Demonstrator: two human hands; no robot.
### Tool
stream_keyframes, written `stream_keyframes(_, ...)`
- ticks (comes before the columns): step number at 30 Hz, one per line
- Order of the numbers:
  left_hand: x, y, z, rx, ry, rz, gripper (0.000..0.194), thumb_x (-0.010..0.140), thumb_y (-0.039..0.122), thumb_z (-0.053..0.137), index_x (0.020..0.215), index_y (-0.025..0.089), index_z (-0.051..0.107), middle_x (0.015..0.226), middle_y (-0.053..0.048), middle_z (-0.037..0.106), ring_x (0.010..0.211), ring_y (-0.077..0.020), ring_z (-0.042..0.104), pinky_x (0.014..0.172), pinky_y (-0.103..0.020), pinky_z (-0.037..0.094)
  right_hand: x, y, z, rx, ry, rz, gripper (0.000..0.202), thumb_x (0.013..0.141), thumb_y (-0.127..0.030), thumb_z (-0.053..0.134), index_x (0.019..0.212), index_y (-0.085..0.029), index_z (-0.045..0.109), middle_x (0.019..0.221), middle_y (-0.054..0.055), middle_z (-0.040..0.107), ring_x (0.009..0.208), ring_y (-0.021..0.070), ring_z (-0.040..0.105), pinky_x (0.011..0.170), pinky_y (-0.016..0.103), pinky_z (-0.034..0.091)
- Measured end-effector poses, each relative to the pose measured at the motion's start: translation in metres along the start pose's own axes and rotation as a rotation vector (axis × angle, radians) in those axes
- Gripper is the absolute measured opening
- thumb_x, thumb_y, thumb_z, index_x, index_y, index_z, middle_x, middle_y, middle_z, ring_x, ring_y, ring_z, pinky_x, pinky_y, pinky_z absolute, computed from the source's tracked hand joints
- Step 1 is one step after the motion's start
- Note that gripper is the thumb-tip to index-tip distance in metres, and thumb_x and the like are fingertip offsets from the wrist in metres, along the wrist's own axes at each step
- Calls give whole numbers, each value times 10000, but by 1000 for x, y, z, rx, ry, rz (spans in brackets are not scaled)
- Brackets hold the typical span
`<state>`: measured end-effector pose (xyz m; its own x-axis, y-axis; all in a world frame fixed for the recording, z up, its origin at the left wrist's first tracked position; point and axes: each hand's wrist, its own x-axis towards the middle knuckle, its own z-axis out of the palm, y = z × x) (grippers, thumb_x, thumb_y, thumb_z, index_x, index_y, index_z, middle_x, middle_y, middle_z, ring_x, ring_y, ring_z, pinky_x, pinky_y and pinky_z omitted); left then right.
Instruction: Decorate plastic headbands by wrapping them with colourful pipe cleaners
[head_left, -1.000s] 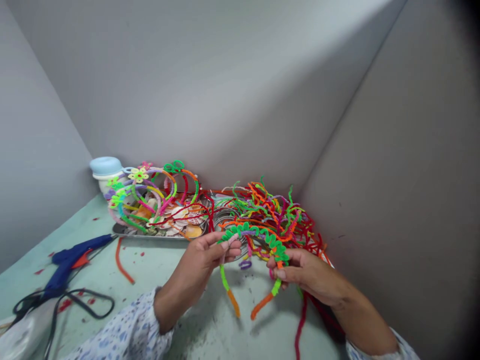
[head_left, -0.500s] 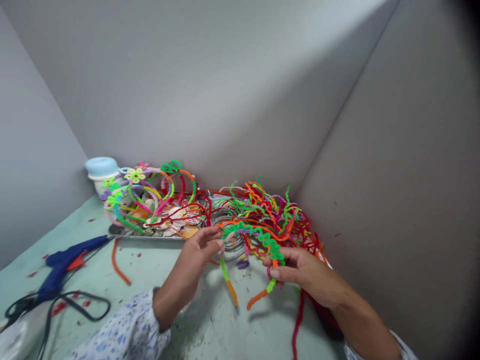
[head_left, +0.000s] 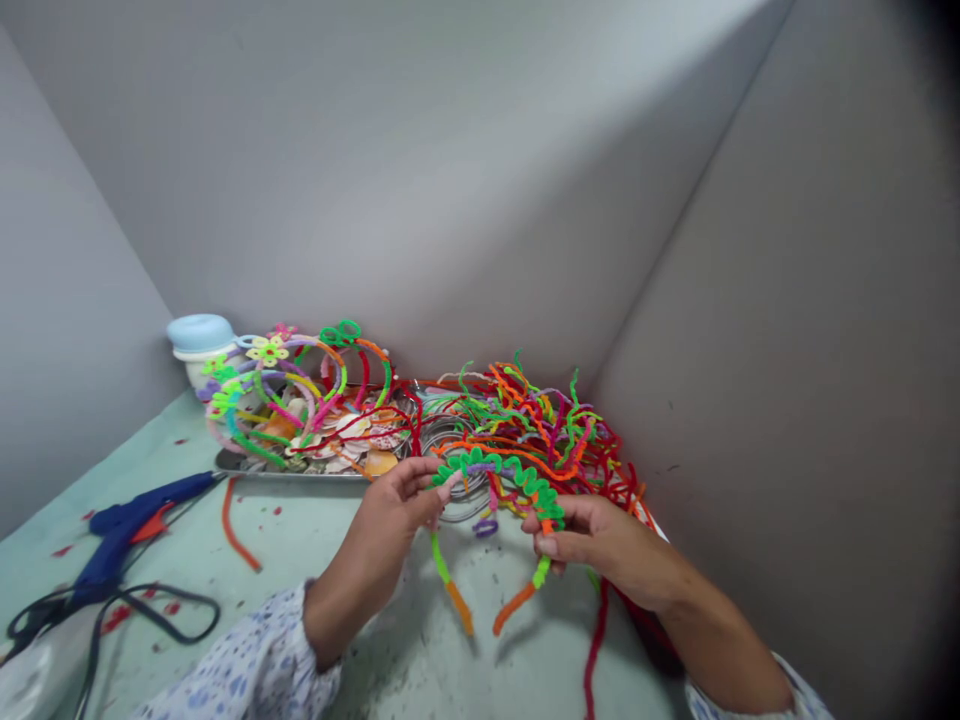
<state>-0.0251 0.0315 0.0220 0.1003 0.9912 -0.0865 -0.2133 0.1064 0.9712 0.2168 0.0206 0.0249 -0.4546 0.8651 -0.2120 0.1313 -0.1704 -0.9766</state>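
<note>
Between my hands is a headband wrapped in pipe cleaner in green, orange, pink and purple sections, its two ends pointing down toward me. A wavy green pipe cleaner runs along the top of its arch. My left hand pinches the left side of the arch, thumb and fingers at the pale pink part. On the other side my right hand grips the orange part near the end of the green wave. Just behind lies a heap of loose pipe cleaners in many colours.
A metal tray holds seashells and several finished headbands. Left of it stand a white jar with a blue lid and a blue glue gun with a black cord. An orange pipe cleaner lies nearby. Grey walls enclose the table.
The headband's left side has shifted slightly left and its arch is spread a little wider. My left hand stays at the left side, and my right hand keeps its grip.
</note>
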Motion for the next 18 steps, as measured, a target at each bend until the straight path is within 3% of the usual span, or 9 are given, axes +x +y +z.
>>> stream_keyframes(7, -2, 4, 2, -80, 2, -54, 361, 710, 241, 704, 1039, 167, 573, 886, -26, 620, 726, -116, 555, 645, -231, 427, 1, 8, -7, 1, 29, -7, 284, 752, -308, 712, 991, -158, 684, 792, 2, 597, 682, 107, 504, 645, 237, 415)
stream_keyframes(18, 0, -1, 1, -113, -20, -72, 340, 725, 182, 682, 1035, 147, 546, 802, -14, 616, 717, -124, 590, 754, -285, 455, 2, 6, -8, -4, 79, 28, 298, 725, -324, 723, 971, -161, 685, 802, 3, 620, 690, 116, 526, 663, 242, 431)
